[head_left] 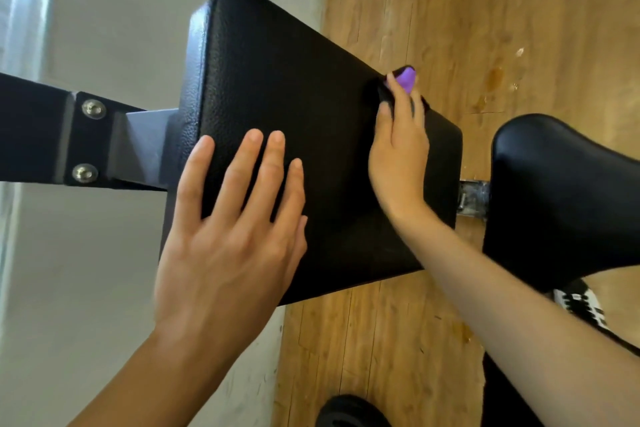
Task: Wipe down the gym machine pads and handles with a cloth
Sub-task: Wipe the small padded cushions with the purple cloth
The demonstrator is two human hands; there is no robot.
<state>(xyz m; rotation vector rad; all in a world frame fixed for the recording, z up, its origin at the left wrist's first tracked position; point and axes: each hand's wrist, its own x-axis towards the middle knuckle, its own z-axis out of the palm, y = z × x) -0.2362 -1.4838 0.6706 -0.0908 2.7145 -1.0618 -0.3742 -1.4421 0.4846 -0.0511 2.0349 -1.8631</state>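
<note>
R hand [398,156] is gripping wadded purple-and-black cloth [406,80] at far edge of black textured vinyl pad [277,73]. Cloth's prob. soft, light; best kept bunched. L hand [225,236] is lying on pad, fingers flat & spread.

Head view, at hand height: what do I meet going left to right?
Order: bolted bracket → left hand → right hand holding the cloth → smaller pad. The large pad lies under both hands, so it is left out.

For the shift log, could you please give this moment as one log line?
left hand flat on black textured pad | right hand holds purple-and-black cloth at pad's right edge | stage: pad wipe
</note>
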